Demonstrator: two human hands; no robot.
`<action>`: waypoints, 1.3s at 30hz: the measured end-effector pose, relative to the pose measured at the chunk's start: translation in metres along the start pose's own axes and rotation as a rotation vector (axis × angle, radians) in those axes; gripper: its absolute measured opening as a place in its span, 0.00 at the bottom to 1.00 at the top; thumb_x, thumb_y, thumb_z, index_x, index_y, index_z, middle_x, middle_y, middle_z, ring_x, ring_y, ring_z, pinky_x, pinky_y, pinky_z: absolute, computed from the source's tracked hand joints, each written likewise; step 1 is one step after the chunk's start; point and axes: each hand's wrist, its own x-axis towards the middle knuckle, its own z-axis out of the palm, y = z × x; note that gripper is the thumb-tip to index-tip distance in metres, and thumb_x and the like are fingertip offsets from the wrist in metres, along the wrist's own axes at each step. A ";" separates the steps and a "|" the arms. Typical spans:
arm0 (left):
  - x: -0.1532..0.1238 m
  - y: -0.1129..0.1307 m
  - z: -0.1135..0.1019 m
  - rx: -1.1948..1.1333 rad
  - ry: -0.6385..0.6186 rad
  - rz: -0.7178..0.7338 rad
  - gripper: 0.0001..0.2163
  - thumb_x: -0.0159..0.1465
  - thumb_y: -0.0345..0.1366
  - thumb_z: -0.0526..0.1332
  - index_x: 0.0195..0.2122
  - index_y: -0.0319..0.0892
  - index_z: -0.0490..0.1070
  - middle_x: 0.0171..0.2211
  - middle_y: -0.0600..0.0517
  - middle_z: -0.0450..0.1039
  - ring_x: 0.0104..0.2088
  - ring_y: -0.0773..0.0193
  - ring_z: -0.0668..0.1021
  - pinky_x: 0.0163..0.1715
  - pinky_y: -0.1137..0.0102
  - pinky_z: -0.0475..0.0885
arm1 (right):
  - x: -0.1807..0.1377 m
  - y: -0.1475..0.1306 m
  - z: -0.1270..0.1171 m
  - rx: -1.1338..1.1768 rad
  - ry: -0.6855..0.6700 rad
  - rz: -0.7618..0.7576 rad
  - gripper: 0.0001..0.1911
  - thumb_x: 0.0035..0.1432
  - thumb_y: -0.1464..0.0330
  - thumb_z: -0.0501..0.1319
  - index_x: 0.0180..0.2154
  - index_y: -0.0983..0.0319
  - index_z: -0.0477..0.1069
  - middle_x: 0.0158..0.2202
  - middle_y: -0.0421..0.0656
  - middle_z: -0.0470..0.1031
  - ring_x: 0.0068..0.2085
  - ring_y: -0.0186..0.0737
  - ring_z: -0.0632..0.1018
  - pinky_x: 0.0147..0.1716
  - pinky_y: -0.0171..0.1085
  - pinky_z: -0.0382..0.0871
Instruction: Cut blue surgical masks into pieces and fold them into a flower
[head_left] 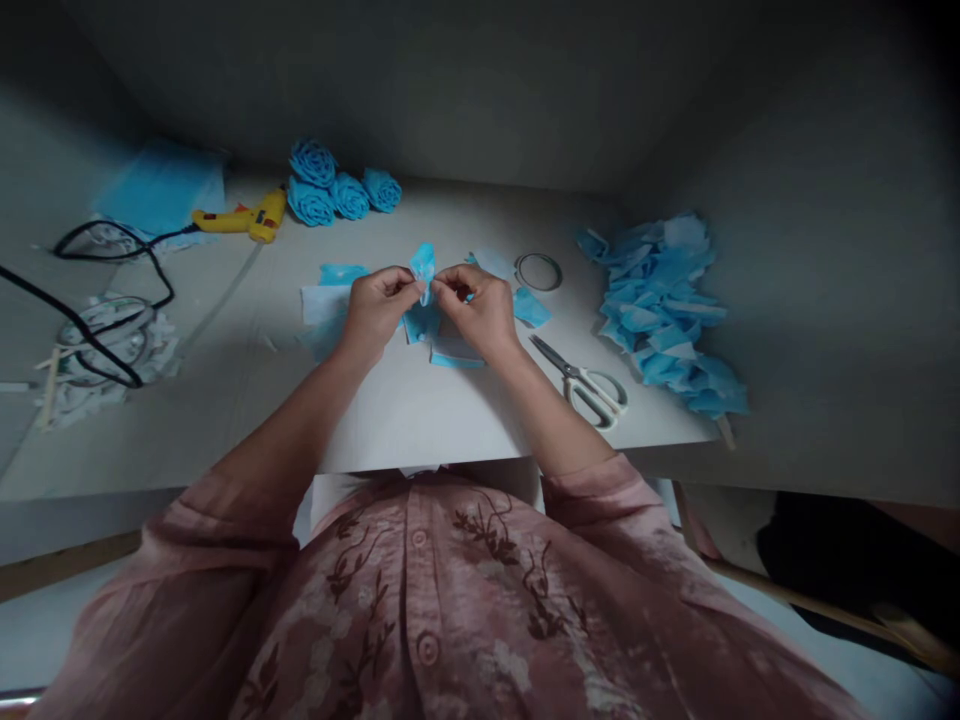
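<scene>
Above the middle of the table, both hands pinch a small piece of blue fabric (423,258), gathered at its lower end. My left hand (379,305) is closed on its left side, thumb and forefinger together. From the right, my right hand (480,305) closes on the same piece with its fingertips. Flat blue and white fabric pieces lie under and around the hands, such as a blue piece (532,307) by the right hand and a white-and-blue piece (324,304) by the left. My palms and fingers partly hide some of these.
Scissors (577,383) and a wire ring (538,271) lie right of the hands. A heap of blue fabric (664,310) stands farther right. Several blue fabric roses (349,195) sit at the back, beside a yellow glue gun (259,215) with a black cord (82,325). White scraps (112,400) lie left.
</scene>
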 end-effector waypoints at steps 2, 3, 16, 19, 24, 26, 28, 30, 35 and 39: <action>0.000 -0.001 -0.001 0.003 -0.003 0.012 0.12 0.57 0.21 0.65 0.20 0.40 0.71 0.19 0.59 0.66 0.24 0.73 0.66 0.28 0.74 0.61 | 0.000 -0.001 0.000 0.037 -0.008 0.022 0.08 0.64 0.66 0.62 0.36 0.61 0.79 0.33 0.40 0.80 0.34 0.36 0.76 0.38 0.38 0.68; 0.000 -0.003 -0.001 0.005 -0.003 0.016 0.11 0.57 0.21 0.65 0.20 0.40 0.71 0.19 0.59 0.66 0.24 0.72 0.66 0.28 0.74 0.62 | 0.000 -0.001 0.000 0.055 -0.012 0.032 0.08 0.64 0.66 0.61 0.36 0.61 0.79 0.33 0.40 0.80 0.34 0.36 0.76 0.37 0.38 0.68; 0.001 -0.002 -0.003 0.053 -0.005 0.042 0.12 0.57 0.23 0.65 0.19 0.40 0.70 0.20 0.58 0.66 0.25 0.72 0.66 0.28 0.73 0.61 | 0.000 0.000 0.000 0.148 0.002 0.043 0.08 0.62 0.65 0.62 0.33 0.61 0.77 0.29 0.37 0.77 0.32 0.33 0.74 0.35 0.36 0.66; 0.001 -0.001 -0.002 0.046 -0.003 0.042 0.11 0.57 0.23 0.65 0.19 0.40 0.70 0.20 0.58 0.66 0.25 0.72 0.66 0.28 0.73 0.61 | 0.000 0.000 0.000 0.177 0.000 0.035 0.09 0.62 0.65 0.61 0.33 0.62 0.77 0.29 0.37 0.77 0.32 0.33 0.74 0.35 0.36 0.66; 0.002 -0.004 -0.003 0.052 -0.007 0.051 0.10 0.56 0.24 0.66 0.20 0.41 0.71 0.20 0.57 0.67 0.25 0.71 0.67 0.29 0.73 0.62 | 0.000 -0.002 -0.001 0.159 -0.020 0.056 0.09 0.62 0.65 0.60 0.33 0.61 0.77 0.30 0.38 0.78 0.32 0.34 0.74 0.36 0.36 0.66; 0.003 -0.007 -0.004 0.058 -0.011 0.063 0.10 0.57 0.26 0.66 0.20 0.41 0.71 0.21 0.57 0.67 0.25 0.70 0.67 0.29 0.72 0.63 | 0.000 -0.002 -0.001 0.143 -0.025 0.065 0.09 0.62 0.65 0.59 0.34 0.61 0.77 0.30 0.39 0.78 0.33 0.34 0.74 0.36 0.36 0.67; 0.003 -0.010 -0.004 0.060 -0.010 0.074 0.10 0.57 0.27 0.67 0.20 0.41 0.71 0.21 0.57 0.67 0.26 0.70 0.67 0.29 0.72 0.63 | 0.000 -0.002 0.000 0.136 -0.024 0.071 0.10 0.62 0.65 0.59 0.34 0.61 0.77 0.31 0.39 0.79 0.33 0.35 0.74 0.37 0.36 0.67; 0.003 -0.010 -0.005 0.057 -0.011 0.075 0.09 0.57 0.27 0.67 0.21 0.41 0.71 0.21 0.57 0.67 0.26 0.70 0.67 0.29 0.72 0.63 | 0.000 -0.002 0.000 0.140 -0.020 0.073 0.10 0.62 0.65 0.59 0.34 0.61 0.77 0.31 0.39 0.79 0.33 0.35 0.75 0.37 0.36 0.68; 0.004 -0.007 -0.006 0.024 -0.012 0.042 0.11 0.57 0.25 0.65 0.19 0.41 0.70 0.19 0.57 0.66 0.25 0.70 0.67 0.28 0.73 0.61 | 0.001 -0.001 -0.002 0.190 -0.017 0.098 0.12 0.62 0.63 0.60 0.34 0.62 0.79 0.33 0.40 0.82 0.35 0.36 0.77 0.38 0.36 0.69; 0.006 -0.006 -0.009 -0.011 -0.006 0.017 0.12 0.59 0.24 0.64 0.20 0.41 0.70 0.19 0.57 0.65 0.24 0.71 0.66 0.28 0.74 0.61 | 0.002 0.000 -0.003 0.220 0.033 0.075 0.13 0.63 0.61 0.60 0.36 0.62 0.80 0.34 0.41 0.82 0.35 0.36 0.77 0.39 0.37 0.69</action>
